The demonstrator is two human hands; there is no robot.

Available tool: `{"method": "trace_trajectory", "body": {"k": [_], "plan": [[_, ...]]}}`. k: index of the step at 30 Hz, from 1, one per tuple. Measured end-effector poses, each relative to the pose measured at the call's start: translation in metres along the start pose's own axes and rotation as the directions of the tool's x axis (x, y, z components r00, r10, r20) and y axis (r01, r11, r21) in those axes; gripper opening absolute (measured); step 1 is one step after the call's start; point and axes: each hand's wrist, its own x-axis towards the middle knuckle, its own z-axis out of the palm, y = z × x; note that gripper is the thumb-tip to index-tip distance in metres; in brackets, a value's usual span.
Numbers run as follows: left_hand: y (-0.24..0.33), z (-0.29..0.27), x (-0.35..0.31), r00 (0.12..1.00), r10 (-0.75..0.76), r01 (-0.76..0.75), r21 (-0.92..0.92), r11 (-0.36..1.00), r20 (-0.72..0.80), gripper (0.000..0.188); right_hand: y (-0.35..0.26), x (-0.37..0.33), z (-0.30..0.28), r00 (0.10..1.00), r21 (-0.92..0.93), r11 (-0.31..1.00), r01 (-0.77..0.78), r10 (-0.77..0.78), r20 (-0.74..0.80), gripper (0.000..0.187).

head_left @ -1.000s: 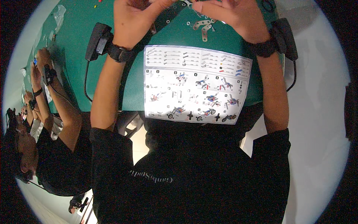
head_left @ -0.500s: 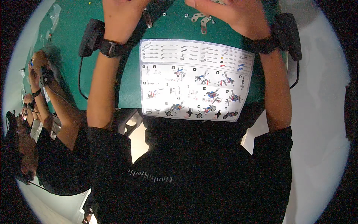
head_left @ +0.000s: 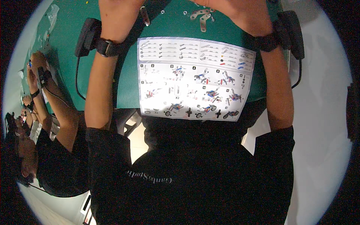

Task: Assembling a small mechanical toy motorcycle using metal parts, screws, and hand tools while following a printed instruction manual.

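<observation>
My left hand (head_left: 119, 18) reaches past the upper edge of the view, and its fingers are cut off there. Beside it a small metal strip with holes (head_left: 144, 15) lies on the green table mat. My right hand (head_left: 245, 15) also runs up to the top edge, with its fingertips out of the picture. Close to its inner side are flat metal pieces with holes (head_left: 203, 23), at least one of them bent, and a small screw (head_left: 213, 15). Two small nuts, a left one (head_left: 162, 12) and a right one (head_left: 185, 12), lie between my hands. Whether either hand holds anything is hidden.
A printed instruction sheet (head_left: 168, 78) with drawings of a toy motorcycle lies at the table's near edge, overhanging it. Black devices with cables, a left one (head_left: 88, 37) and a right one (head_left: 290, 35), sit at my wrists. Another person's arms (head_left: 56, 90) are at the left.
Both hands have slid slightly farther up, so less of them shows. The sheet and metal parts appear shifted a little left and up in the picture.
</observation>
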Motion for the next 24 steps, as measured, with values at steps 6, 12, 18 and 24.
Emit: {"method": "trace_trajectory", "body": {"k": [6, 12, 18, 24], "plan": [[-0.007, -0.003, -0.002, 0.999, 0.033, -0.032, -0.015, 0.999, 0.032, 0.011, 0.001, -0.001, 0.001, 1.000, -0.005, 1.000, 0.005, -0.005, 0.000, 0.035], [-0.004, 0.001, -0.005, 0.999, 0.031, -0.032, 0.038, 0.999, 0.018, 0.012, 0.003, -0.004, 0.000, 1.000, -0.008, 1.000, 0.013, -0.013, -0.001, 0.036], [-0.007, 0.004, -0.005, 0.996, 0.084, -0.085, 0.011, 0.996, 0.029, 0.013, 0.004, -0.004, -0.002, 1.000, -0.009, 1.000, 0.014, -0.014, -0.003, 0.037], [-0.009, 0.008, -0.005, 0.988, 0.146, -0.146, -0.005, 0.989, 0.046, 0.014, 0.002, -0.007, -0.004, 1.000, 0.010, 1.000, 0.009, -0.009, -0.013, 0.037]]}}
